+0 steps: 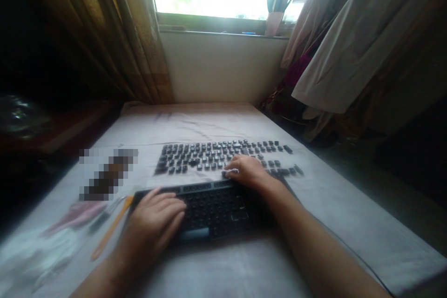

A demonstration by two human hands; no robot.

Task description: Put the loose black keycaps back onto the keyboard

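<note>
A black keyboard (pixel 216 205) lies on the cloth-covered surface in front of me, with most of its keycaps off. My left hand (pixel 159 212) rests flat over its left end, fingers stretched out. Beyond the keyboard, loose black keycaps (pixel 213 153) are laid out in rows. My right hand (pixel 246 170) reaches over the keyboard's back edge to the front of these rows. Its thumb and fingers are pinched together, with a dark keycap (pixel 224 174) at their tips. Blur hides the exact contact.
Left of the keyboard lie an orange-handled brush (pixel 111 230), a pink cloth (pixel 78 216), a whitish bag or cloth (pixel 38 251) and a pixelated object (pixel 110 174). The keyboard's cable (pixel 349 247) runs along the right. A window, a curtain (pixel 132 32) and hanging clothes (pixel 342 56) stand beyond.
</note>
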